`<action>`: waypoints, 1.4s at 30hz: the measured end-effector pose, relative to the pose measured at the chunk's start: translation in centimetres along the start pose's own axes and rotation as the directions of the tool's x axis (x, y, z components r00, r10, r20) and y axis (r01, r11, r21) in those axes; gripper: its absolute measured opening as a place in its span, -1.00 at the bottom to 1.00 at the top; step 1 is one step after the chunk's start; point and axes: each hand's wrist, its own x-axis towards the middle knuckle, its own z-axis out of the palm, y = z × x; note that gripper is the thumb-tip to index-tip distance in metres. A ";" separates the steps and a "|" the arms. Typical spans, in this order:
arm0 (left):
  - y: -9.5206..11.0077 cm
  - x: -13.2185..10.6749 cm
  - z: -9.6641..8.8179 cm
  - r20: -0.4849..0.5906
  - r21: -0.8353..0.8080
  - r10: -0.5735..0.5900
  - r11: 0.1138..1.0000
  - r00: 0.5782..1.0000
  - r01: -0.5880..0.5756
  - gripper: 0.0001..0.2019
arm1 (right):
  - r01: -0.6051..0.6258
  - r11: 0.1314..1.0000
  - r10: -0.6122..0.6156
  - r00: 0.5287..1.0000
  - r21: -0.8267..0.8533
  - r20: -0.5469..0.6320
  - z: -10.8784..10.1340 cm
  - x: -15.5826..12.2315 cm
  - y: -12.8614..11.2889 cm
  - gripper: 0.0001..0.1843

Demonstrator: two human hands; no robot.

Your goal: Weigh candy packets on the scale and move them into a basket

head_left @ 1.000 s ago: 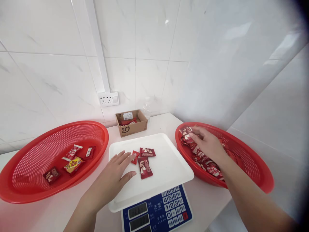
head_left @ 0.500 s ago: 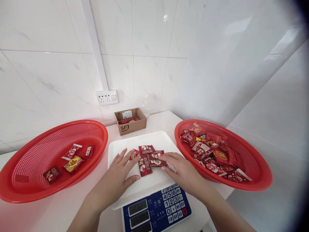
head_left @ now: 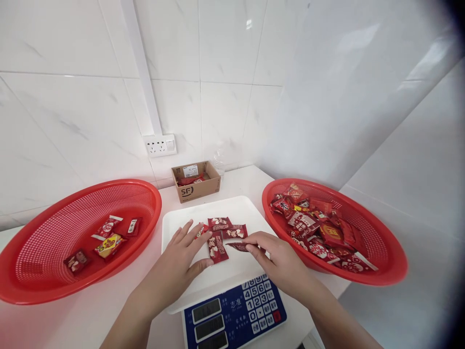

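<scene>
Candy packet (head_left: 237, 246), pinched at one end by the right hand (head_left: 282, 257), tilted above the white tray (head_left: 225, 278). The left hand (head_left: 178, 259) spreads loosely over the tray's left side, near flat packets (head_left: 217, 248) on it. Red baskets (head_left: 47, 230) flank the tray.

We look out from one camera worn on the person's head, facing forward and angled down across the scale (head_left: 236, 317) toward the tiled wall (head_left: 232, 53), close enough that the left hand (head_left: 180, 261) and right hand (head_left: 278, 258) sit large in the lower half.
</scene>
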 end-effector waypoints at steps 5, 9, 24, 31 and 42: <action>2.4 -0.4 -0.8 -0.015 -0.300 0.144 0.943 0.989 -0.142 -0.61 | 0.148 0.975 -0.153 0.988 0.163 0.021 0.7 -0.8 -2.6 -0.81; 3.1 -0.6 -1.7 -0.012 -0.444 0.145 0.886 0.989 -0.135 -0.81 | 0.152 0.978 -0.165 0.983 0.139 0.083 0.7 -0.2 -2.5 -0.76; 0.5 -1.3 -3.3 -0.466 -0.512 -0.371 0.853 0.803 0.097 -0.66 | -0.013 0.969 0.068 0.974 -0.247 0.218 0.9 1.2 0.7 -0.52; 0.5 -1.3 -3.2 -0.459 -0.495 -0.377 0.861 0.804 0.121 -0.64 | 0.026 0.975 0.028 0.971 -0.220 0.238 0.5 0.6 0.0 -0.54; 0.4 -1.3 -3.1 -0.443 -0.464 -0.360 0.876 0.821 0.134 -0.63 | 0.026 0.964 0.037 0.972 -0.264 0.230 1.0 1.1 0.0 -0.52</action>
